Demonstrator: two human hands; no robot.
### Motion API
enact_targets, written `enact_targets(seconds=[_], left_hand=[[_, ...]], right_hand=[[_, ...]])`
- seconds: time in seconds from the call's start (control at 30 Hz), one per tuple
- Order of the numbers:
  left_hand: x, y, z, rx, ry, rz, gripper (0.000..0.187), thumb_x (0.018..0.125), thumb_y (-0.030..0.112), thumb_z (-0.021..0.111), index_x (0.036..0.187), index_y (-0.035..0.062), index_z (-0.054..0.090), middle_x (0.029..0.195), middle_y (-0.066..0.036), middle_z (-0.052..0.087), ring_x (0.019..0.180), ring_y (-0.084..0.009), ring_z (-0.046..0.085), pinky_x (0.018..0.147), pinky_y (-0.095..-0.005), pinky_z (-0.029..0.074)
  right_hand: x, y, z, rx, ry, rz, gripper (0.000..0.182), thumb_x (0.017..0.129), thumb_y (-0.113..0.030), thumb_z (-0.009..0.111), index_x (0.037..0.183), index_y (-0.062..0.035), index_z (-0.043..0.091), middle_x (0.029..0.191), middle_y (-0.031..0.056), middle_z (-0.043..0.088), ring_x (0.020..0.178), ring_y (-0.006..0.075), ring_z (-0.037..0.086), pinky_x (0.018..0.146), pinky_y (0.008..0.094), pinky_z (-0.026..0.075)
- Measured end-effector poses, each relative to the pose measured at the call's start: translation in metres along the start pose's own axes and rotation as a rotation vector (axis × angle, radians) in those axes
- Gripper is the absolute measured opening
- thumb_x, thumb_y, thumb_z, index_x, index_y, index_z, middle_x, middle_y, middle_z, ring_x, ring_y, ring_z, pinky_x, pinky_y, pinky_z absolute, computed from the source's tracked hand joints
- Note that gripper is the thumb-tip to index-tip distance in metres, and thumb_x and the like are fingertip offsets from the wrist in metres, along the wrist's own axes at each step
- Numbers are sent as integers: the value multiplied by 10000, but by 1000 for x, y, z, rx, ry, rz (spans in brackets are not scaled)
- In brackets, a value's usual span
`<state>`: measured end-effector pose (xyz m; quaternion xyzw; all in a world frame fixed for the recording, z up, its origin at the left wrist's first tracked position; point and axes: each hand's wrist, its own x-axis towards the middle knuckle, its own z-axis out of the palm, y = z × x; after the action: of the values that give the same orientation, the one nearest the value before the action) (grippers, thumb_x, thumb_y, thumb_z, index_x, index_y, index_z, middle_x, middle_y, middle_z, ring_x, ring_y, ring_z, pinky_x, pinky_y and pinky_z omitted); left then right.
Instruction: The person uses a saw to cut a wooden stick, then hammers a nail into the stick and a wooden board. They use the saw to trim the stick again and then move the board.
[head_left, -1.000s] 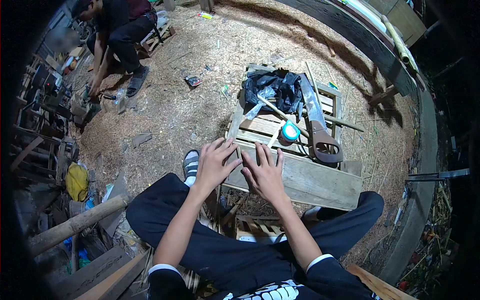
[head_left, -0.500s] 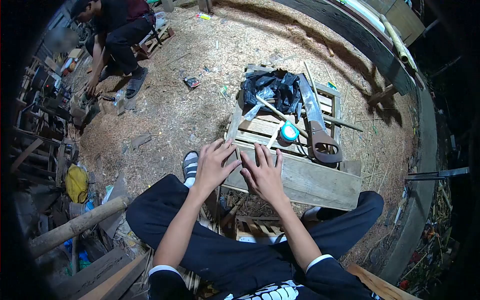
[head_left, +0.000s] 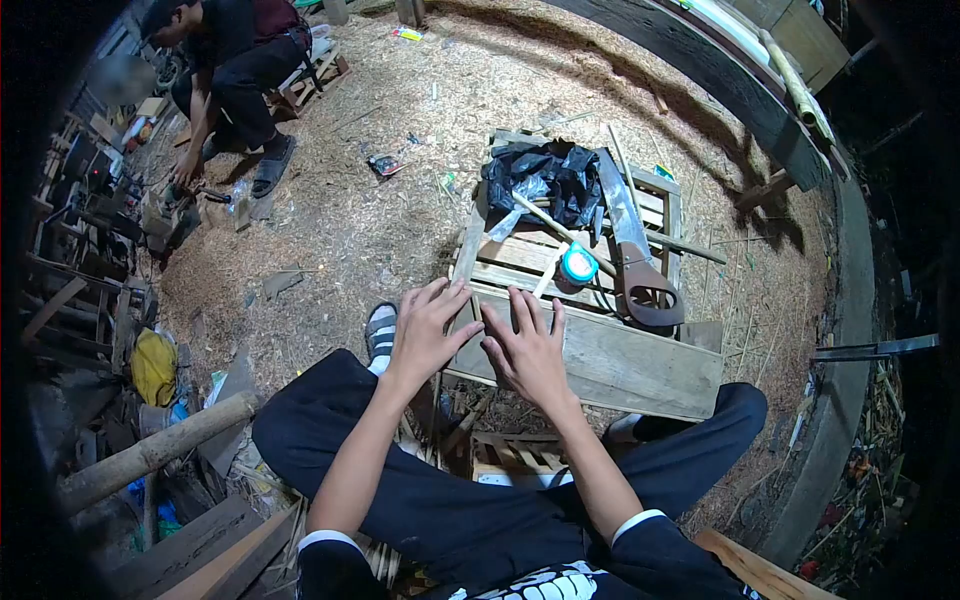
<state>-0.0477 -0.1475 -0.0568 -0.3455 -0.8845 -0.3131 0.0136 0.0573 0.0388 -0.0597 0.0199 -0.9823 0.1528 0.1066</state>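
Observation:
My left hand point(head_left: 430, 328) and my right hand point(head_left: 527, 343) lie flat, fingers spread, on the near left end of a wide wooden plank point(head_left: 620, 362). The plank rests across the front of a slatted wooden pallet point(head_left: 520, 260). Neither hand holds anything. Between the two hands a thin sliver of wood point(head_left: 477, 306) lies on the plank's edge. Beyond my fingers sit a teal roll of tape point(head_left: 579, 263), a hand saw point(head_left: 636, 255) with a brown handle, a hammer point(head_left: 558, 231) and a black plastic bag point(head_left: 548, 178).
I sit with my legs in black trousers spread around the pallet, on ground covered in sawdust. Another person point(head_left: 235, 70) crouches at the far left over tools. A thick log point(head_left: 150, 450) and scrap boards lie at my left. A curved timber wall point(head_left: 760, 100) runs along the right.
My hands stay in the same spot on the plank. The person at the far left has shifted slightly.

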Motion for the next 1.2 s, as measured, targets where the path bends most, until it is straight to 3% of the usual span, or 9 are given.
enact_targets(seconds=[1.2], left_hand=[[1, 0, 1, 1, 6, -19, 558, 845, 398, 850, 1315, 114, 751, 1434, -77, 685, 1388, -292, 561, 1179, -502, 349]], right_hand=[[1, -1, -2, -13, 11, -8, 513, 1036, -417, 606, 1521, -261, 546, 1589, 201, 447, 1475, 353, 411, 1213, 683, 197]])
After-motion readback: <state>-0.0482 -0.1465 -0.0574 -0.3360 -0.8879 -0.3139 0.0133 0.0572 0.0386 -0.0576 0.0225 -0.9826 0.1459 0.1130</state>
